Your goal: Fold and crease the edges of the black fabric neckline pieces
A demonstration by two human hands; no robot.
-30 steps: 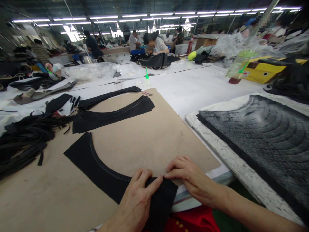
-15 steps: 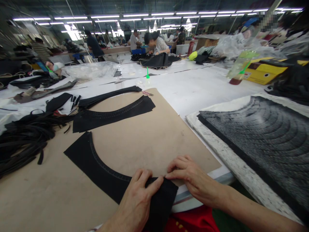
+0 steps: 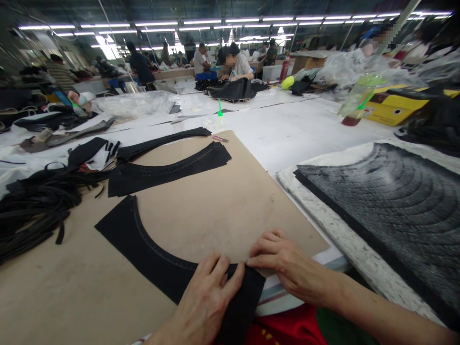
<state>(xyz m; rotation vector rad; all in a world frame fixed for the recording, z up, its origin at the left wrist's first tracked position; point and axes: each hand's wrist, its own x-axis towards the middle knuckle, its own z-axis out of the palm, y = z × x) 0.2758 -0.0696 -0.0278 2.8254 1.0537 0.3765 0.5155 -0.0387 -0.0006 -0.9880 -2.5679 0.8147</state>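
A black curved piece of sheet material lies on brown paper board, its right end over the table's front edge. A stitched-looking strip follows its concave upper edge. Across the right part of this piece rests my left hand, fingers bent together and thumb along the curved edge, closed on it. My right hand is closed too, thumb and forefinger pinched at the same edge beside the left thumb. Fingertips partly hide what is pinched. Farther off lie two stacks of similar black curved pieces, a nearer stack and a back stack.
Black strips are heaped at left. Small thread snips lie by the board's far edge. A green-tipped bottle stands beyond. At right, a pale slab carries a grey-black sheet; behind it are a yellow box and co-workers.
My left hand has shifted very slightly right along the curved edge, its thumb now closer to my right fingertips. The black piece and my right hand stay almost in place.
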